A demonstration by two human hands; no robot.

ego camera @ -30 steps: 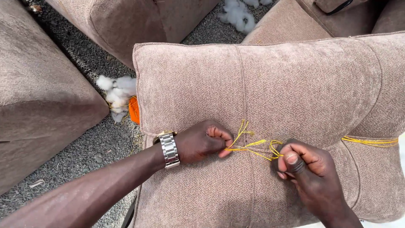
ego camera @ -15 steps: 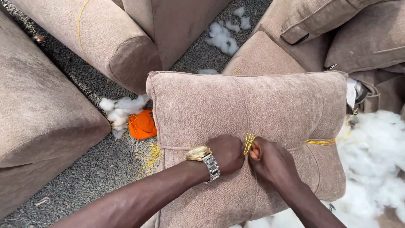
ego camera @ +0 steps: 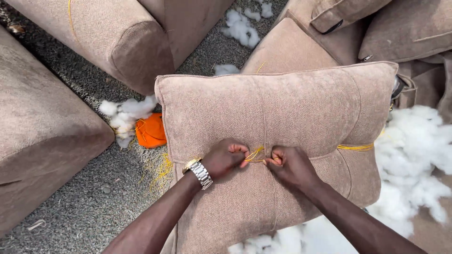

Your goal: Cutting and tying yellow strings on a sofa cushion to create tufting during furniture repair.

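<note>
Head view: left hand (ego camera: 227, 158) & right hand (ego camera: 289, 165), both fisted on yellow twine (ego camera: 254, 154), cinch tan cushion (ego camera: 282, 117) at mid-front; twine already wrapped round, knot apparently not finished.

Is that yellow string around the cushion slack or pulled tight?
Tight: the yellow string dents the cushion, pulled by both hands.

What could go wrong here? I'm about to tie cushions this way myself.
Both hands, left hand and right hand, pull thin yellow string tight across the brown cushion. It might bite into the fingers or snap. Loose white stuffing nearby could get caught under the string.
</note>
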